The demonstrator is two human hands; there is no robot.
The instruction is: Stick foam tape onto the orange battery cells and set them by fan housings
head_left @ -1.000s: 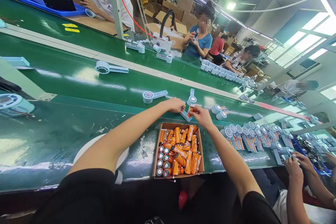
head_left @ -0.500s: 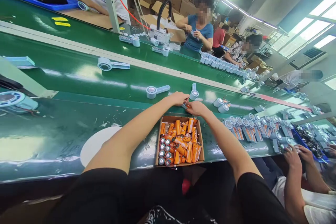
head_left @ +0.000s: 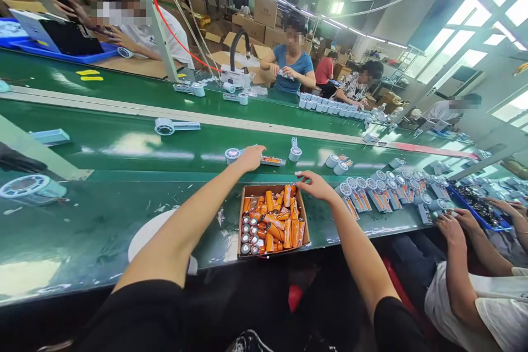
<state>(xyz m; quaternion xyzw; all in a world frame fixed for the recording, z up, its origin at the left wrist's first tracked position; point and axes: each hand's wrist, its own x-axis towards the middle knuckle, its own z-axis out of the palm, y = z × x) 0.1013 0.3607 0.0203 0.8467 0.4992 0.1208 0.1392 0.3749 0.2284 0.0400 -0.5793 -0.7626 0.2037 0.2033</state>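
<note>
My left hand (head_left: 252,158) reaches over the green belt, at the handle of a light-blue fan casing with a round head (head_left: 232,154). One finger is stretched out; its other fingers are partly hidden, and I see no firm grip. Just right of it lies a narrow light-blue handle shell (head_left: 272,161) with an orange battery inside. My right hand (head_left: 314,184) hovers with fingers apart and holds nothing, by the upper right corner of a cardboard box (head_left: 306,214). Orange wrapped batteries (head_left: 275,220) fill that box, several standing on end at its left side.
Another fan casing (head_left: 294,153) lies beyond my hands, and one more (head_left: 165,126) farther left. Rows of fan casings with orange batteries (head_left: 379,192) stand at right, near a co-worker's hands (head_left: 454,225). A white disc (head_left: 144,234) lies under my left forearm. A metal post (head_left: 41,143) rises at left.
My hands have come apart. The left moved left to the fan casing; the right drew back toward the box. The shell with the orange battery now lies on the belt. The view shifted slightly.
</note>
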